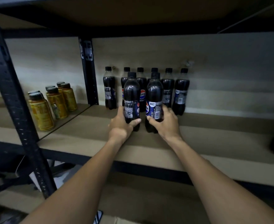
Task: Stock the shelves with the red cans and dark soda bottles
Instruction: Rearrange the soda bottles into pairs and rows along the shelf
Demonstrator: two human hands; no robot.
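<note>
Our left forearm (84, 175) and right forearm (213, 178) bare, stretched forward side by side, our left hand (120, 125) curled low round a dark soda bottle (131, 94), thumb across its front, our right hand (167, 122) gripping a second bottle (154, 94) the same way

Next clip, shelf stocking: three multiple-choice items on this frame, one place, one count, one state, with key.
1. Where do the gold bottles stand? A) left bay B) shelf above C) floor
2. How many dark soda bottles form the back row? A) three B) six C) ten
3. What are the hands doing? A) hanging idle B) both gripping one can C) each gripping one bottle
Key: 1 A, they stand left of the black upright; 2 B, six caps line the wall; 3 C, the left hand wraps the left front bottle, the right hand the right front bottle.
</note>
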